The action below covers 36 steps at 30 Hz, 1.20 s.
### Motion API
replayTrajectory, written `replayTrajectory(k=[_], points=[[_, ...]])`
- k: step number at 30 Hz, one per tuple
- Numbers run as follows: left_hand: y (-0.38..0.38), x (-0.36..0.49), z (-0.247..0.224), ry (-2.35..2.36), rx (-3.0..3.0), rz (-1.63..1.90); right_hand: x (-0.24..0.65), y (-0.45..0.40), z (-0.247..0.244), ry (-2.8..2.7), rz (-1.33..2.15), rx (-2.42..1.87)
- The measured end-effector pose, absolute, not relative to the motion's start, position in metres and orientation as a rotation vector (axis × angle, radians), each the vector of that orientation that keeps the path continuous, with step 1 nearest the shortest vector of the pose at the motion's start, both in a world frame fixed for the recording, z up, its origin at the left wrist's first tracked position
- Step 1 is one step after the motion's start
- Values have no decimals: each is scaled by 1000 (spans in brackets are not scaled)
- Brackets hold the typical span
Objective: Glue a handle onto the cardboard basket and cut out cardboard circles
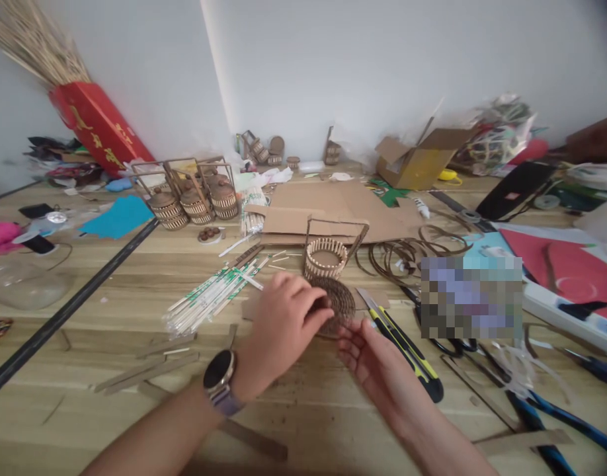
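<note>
Wooden tabletop [129, 294] — right fingers [352, 344] hold a coiled disc [342, 299] — left fingers [317, 322] over it.

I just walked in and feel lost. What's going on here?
Someone at a wooden table is working on a round, ridged brown disc with both hands: the left hand is over it, the right hand at its near edge. A small handled basket stands just behind it. A utility knife lies to the right, wrapped sticks to the left.
</note>
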State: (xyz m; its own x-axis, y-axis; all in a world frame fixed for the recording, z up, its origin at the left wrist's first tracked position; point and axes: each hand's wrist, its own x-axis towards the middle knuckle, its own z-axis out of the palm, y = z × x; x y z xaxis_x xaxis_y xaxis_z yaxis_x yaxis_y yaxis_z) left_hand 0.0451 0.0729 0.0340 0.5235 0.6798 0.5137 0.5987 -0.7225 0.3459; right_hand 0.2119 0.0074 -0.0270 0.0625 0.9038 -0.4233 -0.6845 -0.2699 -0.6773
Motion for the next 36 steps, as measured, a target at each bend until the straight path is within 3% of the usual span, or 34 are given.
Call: replayTrajectory(k=[8,36], points=[[132,80,69,1512,2718,1023,207,5,-28,-292,1662,-1052],[149,112,49,1632,2719,1043,208,0,-37,-341,1733,-1047]])
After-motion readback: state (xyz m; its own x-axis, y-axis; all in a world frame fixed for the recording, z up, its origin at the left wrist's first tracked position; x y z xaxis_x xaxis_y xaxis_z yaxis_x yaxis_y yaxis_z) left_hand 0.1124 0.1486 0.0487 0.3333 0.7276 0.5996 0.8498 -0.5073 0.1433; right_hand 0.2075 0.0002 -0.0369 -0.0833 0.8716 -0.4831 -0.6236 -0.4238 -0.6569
